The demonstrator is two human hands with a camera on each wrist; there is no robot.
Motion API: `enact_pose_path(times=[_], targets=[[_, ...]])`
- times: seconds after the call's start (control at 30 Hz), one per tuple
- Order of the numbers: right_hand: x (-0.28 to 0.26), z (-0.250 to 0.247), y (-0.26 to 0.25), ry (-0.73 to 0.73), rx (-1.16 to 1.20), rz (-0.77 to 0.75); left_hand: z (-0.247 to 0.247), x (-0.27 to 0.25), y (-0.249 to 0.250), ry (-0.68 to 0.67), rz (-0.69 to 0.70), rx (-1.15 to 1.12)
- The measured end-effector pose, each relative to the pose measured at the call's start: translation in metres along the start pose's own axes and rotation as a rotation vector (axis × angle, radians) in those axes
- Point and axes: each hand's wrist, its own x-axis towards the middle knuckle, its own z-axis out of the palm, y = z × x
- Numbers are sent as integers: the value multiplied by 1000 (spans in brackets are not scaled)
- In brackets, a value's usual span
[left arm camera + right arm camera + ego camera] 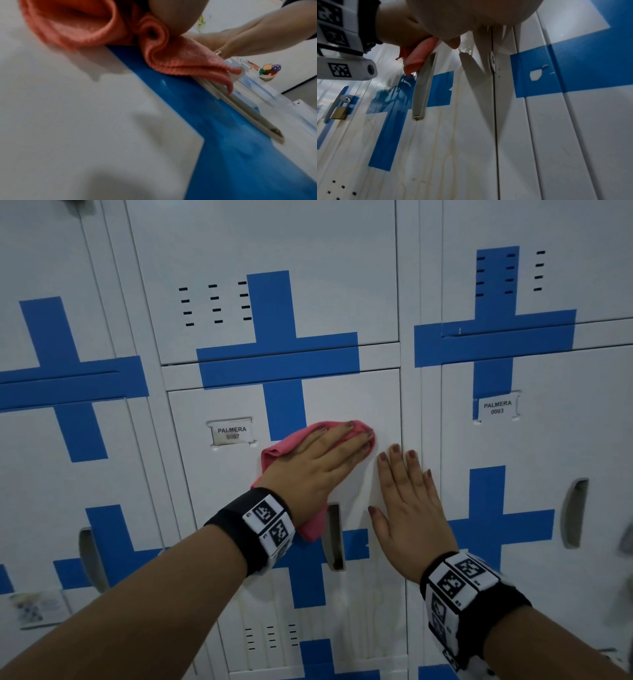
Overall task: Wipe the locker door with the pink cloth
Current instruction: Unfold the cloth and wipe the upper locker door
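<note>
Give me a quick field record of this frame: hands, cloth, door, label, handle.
left hand: flat, fingers straight, pressing the pink cloth against the door
right hand: flat on the door near its right edge, holds nothing
locker door: white with blue tape crosses, closed
name label: reads PALMERA 0007, left of the cloth
recessed handle: below the left hand; the cloth's lower corner hangs beside it
padlock: on a neighbouring locker, right wrist view

cloth [310,436] on door [356,405], under left hand [322,460]
</note>
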Motion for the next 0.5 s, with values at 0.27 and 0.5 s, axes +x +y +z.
enact_pose_path(times=[0.27,0.5], targets=[[0,-2,0,0,27,-5,-10,24,2,80,-376,-170],[-1,-5,-1,-10,58,-3,-15,35,3,69,-413,-221]])
